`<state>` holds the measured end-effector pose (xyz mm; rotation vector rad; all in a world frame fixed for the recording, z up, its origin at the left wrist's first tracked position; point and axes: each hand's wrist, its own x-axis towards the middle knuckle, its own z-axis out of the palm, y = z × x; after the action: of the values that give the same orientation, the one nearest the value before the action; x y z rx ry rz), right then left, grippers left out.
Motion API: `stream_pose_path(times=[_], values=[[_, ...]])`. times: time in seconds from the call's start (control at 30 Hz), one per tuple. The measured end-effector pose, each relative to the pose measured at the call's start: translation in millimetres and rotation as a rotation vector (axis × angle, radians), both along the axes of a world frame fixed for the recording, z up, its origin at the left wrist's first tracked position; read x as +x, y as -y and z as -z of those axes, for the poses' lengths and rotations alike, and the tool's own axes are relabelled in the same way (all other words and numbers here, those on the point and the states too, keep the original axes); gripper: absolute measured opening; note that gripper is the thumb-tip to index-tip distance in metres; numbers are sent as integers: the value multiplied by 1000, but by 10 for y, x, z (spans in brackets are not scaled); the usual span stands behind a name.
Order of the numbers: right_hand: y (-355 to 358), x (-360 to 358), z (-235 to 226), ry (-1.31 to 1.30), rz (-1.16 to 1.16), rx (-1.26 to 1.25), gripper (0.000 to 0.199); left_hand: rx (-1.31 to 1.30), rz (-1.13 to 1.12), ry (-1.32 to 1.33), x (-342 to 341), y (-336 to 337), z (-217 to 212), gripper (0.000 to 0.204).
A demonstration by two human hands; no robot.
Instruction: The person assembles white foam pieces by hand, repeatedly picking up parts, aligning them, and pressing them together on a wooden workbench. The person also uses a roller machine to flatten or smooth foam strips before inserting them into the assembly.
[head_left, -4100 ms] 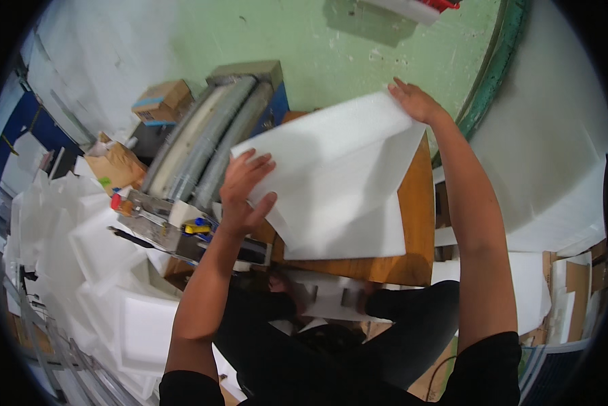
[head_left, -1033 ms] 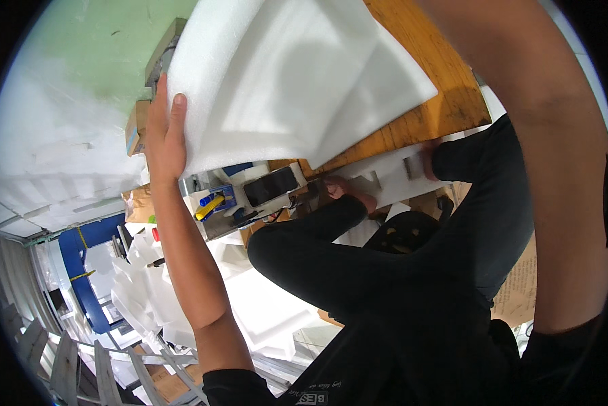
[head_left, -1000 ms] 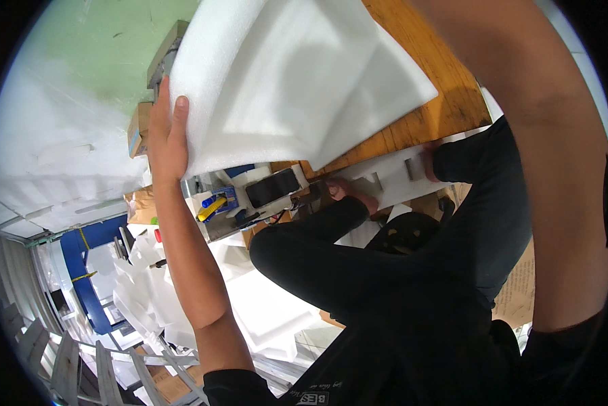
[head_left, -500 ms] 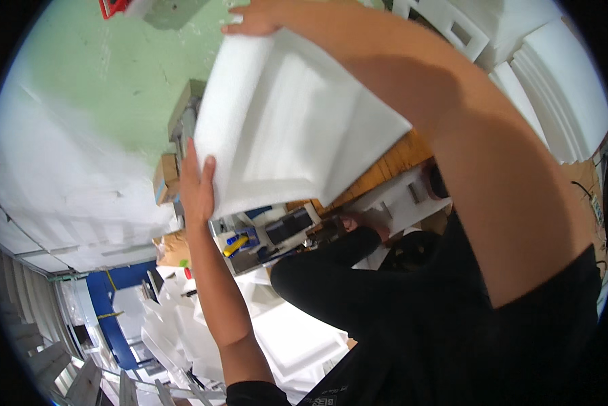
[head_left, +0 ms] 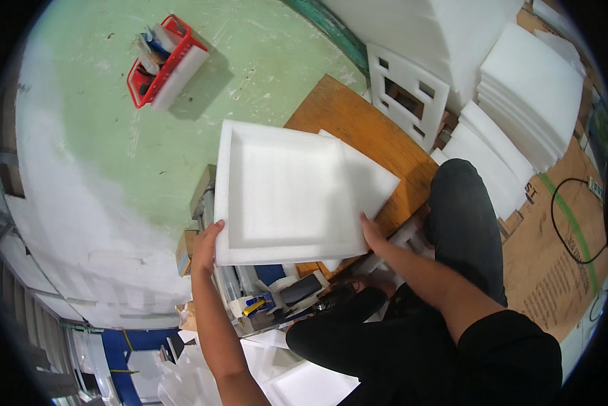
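A square white foam tray [head_left: 290, 254] with raised edges is held up between both my hands, its hollow side facing me. My left hand [head_left: 206, 249] is closed on its lower left edge. At the lower right corner, my right hand [head_left: 373, 235] grips the tray with the thumb up. Behind it, a flat white foam sheet [head_left: 378, 181] pokes out on the right, over the brown wooden tabletop [head_left: 358, 111]. Just below the tray, a yellow and blue tool [head_left: 254, 306] lies beside a dark grey block [head_left: 301, 289].
A red basket [head_left: 163, 82] with assorted items is on the green surface at upper left. White foam sheets [head_left: 520, 95] are stacked at right, near a foam frame with cut-outs [head_left: 437, 108]. Printed cardboard [head_left: 554, 277] carries a black cable. More white foam [head_left: 311, 386] lies below.
The foam piece has come down and swung from steeply tilted to facing me. My right hand has moved from its far top edge to its lower right corner.
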<state>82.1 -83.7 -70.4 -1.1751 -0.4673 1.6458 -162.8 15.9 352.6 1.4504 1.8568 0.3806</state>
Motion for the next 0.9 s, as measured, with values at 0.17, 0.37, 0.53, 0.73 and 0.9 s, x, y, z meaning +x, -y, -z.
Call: stream_pose_path(times=[0.17, 0.37, 0.53, 0.73, 0.9], values=[[267, -258, -294, -627, 148, -100, 87, 282, -58, -86, 67, 305, -154, 99], [71, 73, -780, -778, 420, 142, 65, 458, 2, 133, -265, 818, -353, 54], [16, 411, -1850, -435, 654, 470, 73, 488, -180, 623, -633, 1440, -674, 58], [389, 106, -2789, -116, 701, 814, 67, 730, -281, 786, -1131, 2515, -975, 61], [674, -803, -3302, -116, 611, 993, 64, 966, -443, 743, -1993, 3706, -1024, 64]])
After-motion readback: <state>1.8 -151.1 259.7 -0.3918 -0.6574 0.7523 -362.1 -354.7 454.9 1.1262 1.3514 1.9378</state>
